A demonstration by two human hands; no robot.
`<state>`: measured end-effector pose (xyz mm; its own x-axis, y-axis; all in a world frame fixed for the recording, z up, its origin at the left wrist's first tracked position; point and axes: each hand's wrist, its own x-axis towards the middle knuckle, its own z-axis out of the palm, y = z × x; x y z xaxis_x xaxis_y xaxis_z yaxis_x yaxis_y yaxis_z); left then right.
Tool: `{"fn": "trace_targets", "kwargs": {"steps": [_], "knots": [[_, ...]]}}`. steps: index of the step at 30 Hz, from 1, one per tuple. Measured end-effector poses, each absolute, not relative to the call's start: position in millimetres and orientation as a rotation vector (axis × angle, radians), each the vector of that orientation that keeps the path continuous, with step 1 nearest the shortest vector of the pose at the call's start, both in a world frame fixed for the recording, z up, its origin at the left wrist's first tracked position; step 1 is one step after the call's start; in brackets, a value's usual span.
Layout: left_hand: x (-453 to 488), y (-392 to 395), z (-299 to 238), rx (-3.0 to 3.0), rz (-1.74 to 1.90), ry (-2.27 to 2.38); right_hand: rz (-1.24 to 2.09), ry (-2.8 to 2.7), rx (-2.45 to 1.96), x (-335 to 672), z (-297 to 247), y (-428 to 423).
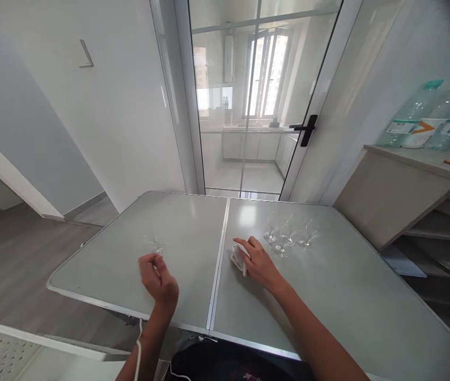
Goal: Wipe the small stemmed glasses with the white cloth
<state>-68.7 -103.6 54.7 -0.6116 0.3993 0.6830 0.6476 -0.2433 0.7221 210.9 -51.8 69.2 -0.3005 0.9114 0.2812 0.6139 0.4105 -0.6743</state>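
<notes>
My left hand (pixel 157 278) hovers over the left half of the grey folding table (pixel 193 222), fingers curled in, just short of a single clear stemmed glass (pixel 156 244) standing there. Whether the fingers touch the glass I cannot make out. My right hand (pixel 259 263) rests on the right half of the table, closed on a small white cloth (pixel 237 257). Several clear stemmed glasses (pixel 288 235) stand in a cluster just beyond and to the right of that hand.
A glass sliding door (pixel 248 106) with a black handle stands behind the table. A wooden shelf unit (pixel 415 185) at right carries large plastic water bottles (pixel 426 119). A white perforated surface (pixel 2 354) sits at lower left. Wood floor lies to the left.
</notes>
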Motion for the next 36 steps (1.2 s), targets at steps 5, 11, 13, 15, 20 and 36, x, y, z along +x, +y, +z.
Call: {"fn": "trace_targets", "kwargs": {"steps": [5, 11, 13, 15, 20, 36], "knots": [[-117.8, -79.2, 50.8, -1.027, -1.697, -2.041, 1.13, -1.516, -1.273, 211.9, 59.8, -41.5], [-141.8, -44.5, 36.7, -1.159, -1.641, -2.359, 1.498, -1.016, -1.282, 214.8, 54.6, -37.3], [-145.7, -38.3, 34.2, -1.206, -1.71, -2.35, 1.513, -0.967, -1.269, 216.1, 53.2, -36.4], [-147.2, -35.7, 36.2, -1.262, -1.788, -2.356, 1.506, -0.968, -1.248, 216.5, 49.0, -34.4], [-120.7, -31.9, 64.1, -1.536, -1.842, -2.19, 1.437, -1.002, -1.304, 215.2, 32.6, -25.8], [13.3, -0.2, 13.7, -2.699, -1.146, -1.457, 0.945, -1.689, -0.948, 219.9, 64.1, -45.1]]}}
